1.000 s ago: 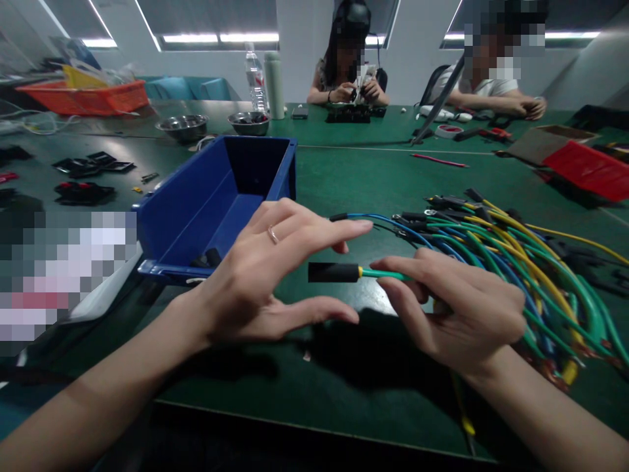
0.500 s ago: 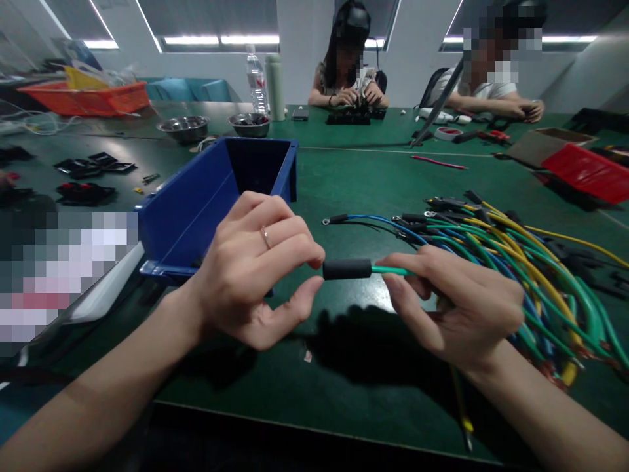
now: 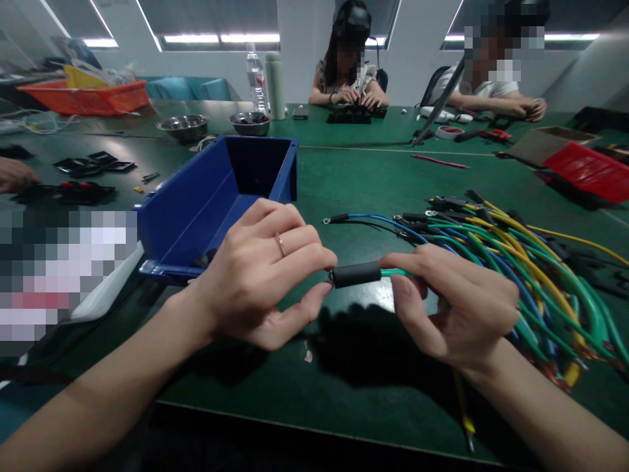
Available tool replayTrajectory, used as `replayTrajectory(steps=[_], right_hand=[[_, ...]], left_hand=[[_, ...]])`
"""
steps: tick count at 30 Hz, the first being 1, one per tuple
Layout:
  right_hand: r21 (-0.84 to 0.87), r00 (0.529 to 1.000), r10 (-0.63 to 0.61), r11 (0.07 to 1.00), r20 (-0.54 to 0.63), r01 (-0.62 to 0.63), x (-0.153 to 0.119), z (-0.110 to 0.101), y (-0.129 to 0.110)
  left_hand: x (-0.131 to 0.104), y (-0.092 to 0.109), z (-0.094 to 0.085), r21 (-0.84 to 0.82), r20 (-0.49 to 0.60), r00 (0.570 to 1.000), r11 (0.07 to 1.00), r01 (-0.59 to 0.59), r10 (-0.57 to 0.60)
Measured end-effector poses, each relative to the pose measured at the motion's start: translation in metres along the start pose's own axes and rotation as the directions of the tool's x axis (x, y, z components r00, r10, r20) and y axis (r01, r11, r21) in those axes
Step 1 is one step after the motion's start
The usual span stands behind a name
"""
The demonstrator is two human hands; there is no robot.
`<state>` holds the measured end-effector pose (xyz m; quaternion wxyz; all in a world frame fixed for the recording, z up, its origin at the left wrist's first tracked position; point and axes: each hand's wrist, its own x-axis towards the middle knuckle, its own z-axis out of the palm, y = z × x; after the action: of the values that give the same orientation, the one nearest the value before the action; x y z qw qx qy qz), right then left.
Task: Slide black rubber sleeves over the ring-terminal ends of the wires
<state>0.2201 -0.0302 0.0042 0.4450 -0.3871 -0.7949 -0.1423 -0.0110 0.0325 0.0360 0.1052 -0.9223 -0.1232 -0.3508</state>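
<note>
Between my hands, above the green table (image 3: 354, 406), a black sleeve (image 3: 357, 275) surrounds the end of a green wire (image 3: 393, 272). My left hand (image 3: 275, 272) pinches the sleeve's left end, where a small metal ring terminal shows at the fingertips. Thumb and index finger of my right hand (image 3: 452, 298) grip the green wire just right of the sleeve. A blue wire (image 3: 371, 217) with a ring terminal lies behind the hands. To the right spreads a bundle of green, yellow and blue wires (image 3: 521, 262), partly behind my right hand.
A blue bin (image 3: 184, 206) with black pieces stands behind my left hand. Farther back are metal bowls (image 3: 183, 128), a bottle (image 3: 256, 82) and two people. A red box (image 3: 587, 172) sits at the right; another person's hand (image 3: 17, 177) is at the left edge.
Both hands have shifted slightly right with the sleeve, and the ring terminal now shows at its left end. The other person's hand at the left edge has come farther into view.
</note>
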Motion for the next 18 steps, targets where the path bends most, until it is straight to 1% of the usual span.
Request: replayTrajectory(steps=[10, 14, 16, 18], right_hand=[[-0.009, 1.000, -0.005, 1.000, 0.020, 0.005, -0.0008, 0.0008, 0.0006], [-0.017, 1.000, -0.008, 1.000, 0.030, 0.009, 0.0005, 0.0013, 0.0015], [-0.006, 1.000, -0.004, 1.000, 0.022, 0.004, 0.0014, 0.0006, 0.0022], [0.008, 1.000, 0.003, 1.000, -0.012, -0.003, 0.0015, -0.0006, 0.0033]], left_hand=[[0.0023, 0.0025, 0.0001, -0.009, 0.022, 1.000, 1.000, -0.011, 0.011], [0.0026, 0.0040, -0.0003, 0.004, 0.064, 0.998, 1.000, -0.011, 0.011], [0.0020, 0.0029, -0.0017, 0.009, 0.026, 1.000, 1.000, -0.005, 0.005], [0.0009, -0.0025, -0.0047, 0.055, -0.073, 0.996, 0.997, 0.055, -0.051]])
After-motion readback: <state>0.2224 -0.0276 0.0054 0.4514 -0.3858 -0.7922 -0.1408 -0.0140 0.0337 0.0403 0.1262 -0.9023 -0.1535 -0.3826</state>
